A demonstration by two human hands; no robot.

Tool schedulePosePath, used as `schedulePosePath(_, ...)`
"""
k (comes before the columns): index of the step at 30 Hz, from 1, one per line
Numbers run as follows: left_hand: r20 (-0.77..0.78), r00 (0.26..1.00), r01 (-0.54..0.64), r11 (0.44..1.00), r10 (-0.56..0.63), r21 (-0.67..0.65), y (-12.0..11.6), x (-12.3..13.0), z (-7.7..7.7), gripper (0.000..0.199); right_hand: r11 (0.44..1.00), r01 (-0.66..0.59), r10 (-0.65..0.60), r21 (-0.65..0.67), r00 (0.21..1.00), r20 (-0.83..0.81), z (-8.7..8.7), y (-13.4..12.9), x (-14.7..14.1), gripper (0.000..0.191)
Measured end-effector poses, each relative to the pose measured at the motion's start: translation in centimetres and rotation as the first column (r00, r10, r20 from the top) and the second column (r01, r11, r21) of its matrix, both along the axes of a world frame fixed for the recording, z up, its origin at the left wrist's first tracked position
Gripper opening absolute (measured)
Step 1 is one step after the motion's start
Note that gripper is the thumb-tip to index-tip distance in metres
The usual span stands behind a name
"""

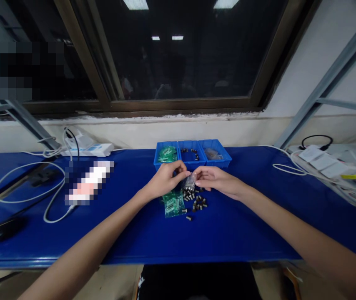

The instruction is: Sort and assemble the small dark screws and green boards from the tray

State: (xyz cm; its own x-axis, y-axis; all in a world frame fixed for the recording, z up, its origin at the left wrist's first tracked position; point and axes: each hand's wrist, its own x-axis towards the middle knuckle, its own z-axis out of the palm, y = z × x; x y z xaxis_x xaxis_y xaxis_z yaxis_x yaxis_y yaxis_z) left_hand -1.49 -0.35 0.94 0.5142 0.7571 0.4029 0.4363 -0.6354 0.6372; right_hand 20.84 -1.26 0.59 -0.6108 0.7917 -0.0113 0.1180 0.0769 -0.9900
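Between my two hands is a small clear plastic bag (189,182), pinched at its upper edge. My left hand (167,178) grips its left side with thumb and forefinger. On the other side, the fingertips of my right hand (214,180) close on the bag's right edge. Whatever the bag contains is too small to make out. Just below lie several small dark and silvery metal cylinders (199,203), loose on the blue table. Green printed plastic packets (174,204) lie beside them, partly under my left hand. One cylinder (189,218) sits apart, nearer the front edge.
Behind my hands stand three joined blue bins: one with green packets (167,153), one with several dark cylinders (193,152), one with clear bags (213,154). Left are a blurred-out device, a white cable (48,208) and a black mouse (4,229). Power adapters (324,160) lie right.
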Motion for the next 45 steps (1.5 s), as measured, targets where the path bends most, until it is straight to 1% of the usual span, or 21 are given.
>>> schedulePosePath(1, 0.027, 0.999, -0.03, 0.999, 0.029, 0.023, -0.1, 0.2, -0.1, 0.021, 0.999, 0.006, -0.008, -0.042, 0.998, -0.059, 0.0, -0.1, -0.2, 0.023)
schedulePosePath(3, 0.07, 0.995, -0.077, 0.995, 0.072, 0.069, -0.4, 0.6, -0.4, 0.02, 0.996, 0.035, -0.047, -0.081, 0.987, -0.156, -0.1, -0.4, -0.7, 0.023)
schedulePosePath(6, 0.101, 0.991, -0.103, 0.989, 0.092, 0.108, -0.9, 1.0, -0.5, 0.02, 0.993, 0.095, -0.108, -0.069, 0.972, -0.208, -0.7, -0.5, -1.2, 0.02)
schedulePosePath(11, 0.1, 0.994, -0.049, 0.996, 0.041, 0.079, -1.2, 1.3, -0.6, 0.019, 0.99, 0.14, -0.142, -0.027, 0.972, -0.185, -1.4, -0.5, -1.4, 0.018)
schedulePosePath(14, 0.089, 0.996, -0.018, 0.999, 0.013, 0.05, -1.0, 1.2, -0.7, 0.018, 0.984, 0.175, -0.17, 0.024, 0.975, -0.145, -1.3, -0.5, -1.4, 0.016)
schedulePosePath(17, 0.088, 0.996, -0.005, 0.999, 0.001, 0.049, -1.0, 1.2, -0.7, 0.016, 0.974, 0.214, -0.204, 0.077, 0.972, -0.116, -1.0, -0.5, -1.5, 0.014)
schedulePosePath(21, 0.113, 0.993, 0.006, 0.998, -0.014, 0.069, -1.2, 1.3, -0.6, 0.013, 0.969, 0.208, -0.197, 0.129, 0.976, -0.098, -1.0, -0.6, -1.7, 0.013)
schedulePosePath(24, 0.123, 0.992, -0.012, 0.995, 0.0, 0.095, -1.3, 1.4, -0.6, 0.014, 0.972, 0.209, -0.198, 0.105, 0.974, -0.107, -1.0, -0.6, -1.7, 0.016)
schedulePosePath(29, 0.128, 0.989, -0.094, 0.989, 0.08, 0.112, -0.9, 1.1, -1.0, 0.015, 0.972, 0.235, -0.23, 0.013, 0.959, -0.167, -0.7, -0.5, -1.4, 0.018)
schedulePosePath(35, 0.147, 0.983, -0.128, 0.986, 0.112, 0.104, -0.7, 1.0, -1.2, 0.014, 0.961, 0.276, -0.268, 0.015, 0.946, -0.18, -0.5, -0.5, -1.3, 0.023)
schedulePosePath(39, 0.088, 0.99, -0.12, 0.981, 0.107, 0.149, -0.9, 0.9, -1.0, 0.014, 0.95, 0.311, -0.301, 0.025, 0.935, -0.19, -0.5, -0.5, -1.4, 0.027)
schedulePosePath(45, -0.019, 0.999, -0.033, 0.962, 0.04, 0.27, -0.7, 0.7, -1.1, 0.024, 0.94, 0.338, -0.319, 0.058, 0.923, -0.215, -0.6, -0.4, -1.3, 0.029)
